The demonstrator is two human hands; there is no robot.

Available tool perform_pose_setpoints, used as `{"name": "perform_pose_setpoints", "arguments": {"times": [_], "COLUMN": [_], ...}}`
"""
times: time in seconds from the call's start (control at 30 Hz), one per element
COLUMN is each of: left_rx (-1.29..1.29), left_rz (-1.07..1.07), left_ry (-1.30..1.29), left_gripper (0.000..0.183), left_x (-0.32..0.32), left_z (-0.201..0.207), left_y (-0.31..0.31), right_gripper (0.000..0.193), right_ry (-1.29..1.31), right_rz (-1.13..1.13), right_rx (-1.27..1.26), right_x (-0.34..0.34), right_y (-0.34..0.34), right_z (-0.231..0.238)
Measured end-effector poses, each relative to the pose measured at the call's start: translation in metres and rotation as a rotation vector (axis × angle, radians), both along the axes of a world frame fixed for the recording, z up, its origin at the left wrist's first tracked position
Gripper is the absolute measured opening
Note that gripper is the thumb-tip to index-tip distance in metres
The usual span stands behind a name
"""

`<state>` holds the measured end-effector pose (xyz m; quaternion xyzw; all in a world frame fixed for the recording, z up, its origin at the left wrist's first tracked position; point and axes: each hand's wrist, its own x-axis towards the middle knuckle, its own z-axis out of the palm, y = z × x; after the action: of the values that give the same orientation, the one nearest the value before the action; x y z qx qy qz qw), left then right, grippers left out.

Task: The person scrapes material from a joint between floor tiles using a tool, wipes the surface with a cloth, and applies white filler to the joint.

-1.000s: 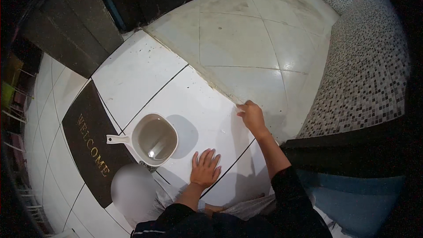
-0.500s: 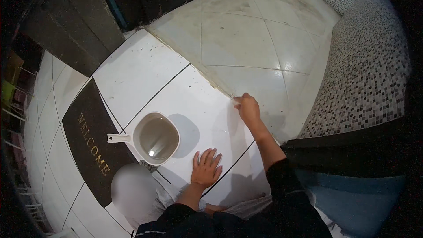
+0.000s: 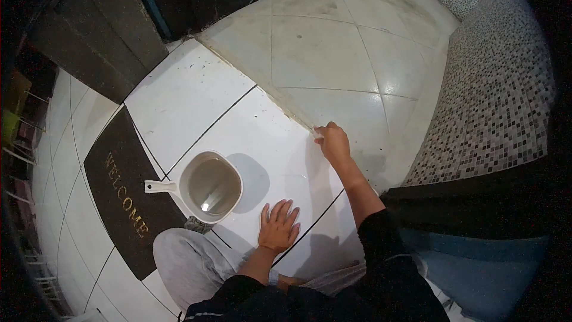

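My left hand (image 3: 278,226) lies flat on the white floor tile (image 3: 205,116) with its fingers spread, holding nothing. Ahead and to the right, my right hand (image 3: 332,142) is closed in a pinch at the dirty raised edge (image 3: 286,109) where the white tiles meet the duller tiled floor. A small pale bit shows at its fingertips, too small to name. To the left of my left hand stands a white dipper (image 3: 210,187) with a short handle, holding water. A dark crumpled cloth (image 3: 198,224) sits partly hidden beside its base.
A dark doormat (image 3: 122,194) lies left of the dipper. Dark doors (image 3: 95,30) stand at the back left. A mosaic-tiled wall (image 3: 491,101) rises on the right, with a blue container (image 3: 488,268) below it. My bent knee (image 3: 190,262) is near the mat.
My right hand has shifted very slightly up and to the left along the edge. My left hand and the dipper stay where they were.
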<state>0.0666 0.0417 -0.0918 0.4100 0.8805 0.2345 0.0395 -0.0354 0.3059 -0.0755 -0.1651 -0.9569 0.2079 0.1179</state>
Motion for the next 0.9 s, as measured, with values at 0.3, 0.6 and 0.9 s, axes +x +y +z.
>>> {"name": "perform_pose_setpoints", "arguments": {"times": [0.3, 0.6, 0.9], "left_rx": [-0.001, -0.022, -0.002], "left_rz": [0.002, 0.011, 0.012], "left_ry": [-0.01, 0.001, -0.004], "left_gripper": [0.04, 0.041, 0.039], "left_x": [-0.002, -0.002, 0.0], "left_z": [0.004, 0.001, 0.0], "left_y": [-0.004, -0.007, -0.003], "right_gripper": [0.029, 0.025, 0.024], "right_ry": [-0.048, -0.049, -0.034], "right_rz": [0.058, 0.1, 0.175], "right_rx": [-0.004, 0.033, 0.129], "right_x": [0.034, 0.026, -0.001], "right_y": [-0.001, -0.007, -0.017], "right_z": [0.003, 0.001, 0.002]}}
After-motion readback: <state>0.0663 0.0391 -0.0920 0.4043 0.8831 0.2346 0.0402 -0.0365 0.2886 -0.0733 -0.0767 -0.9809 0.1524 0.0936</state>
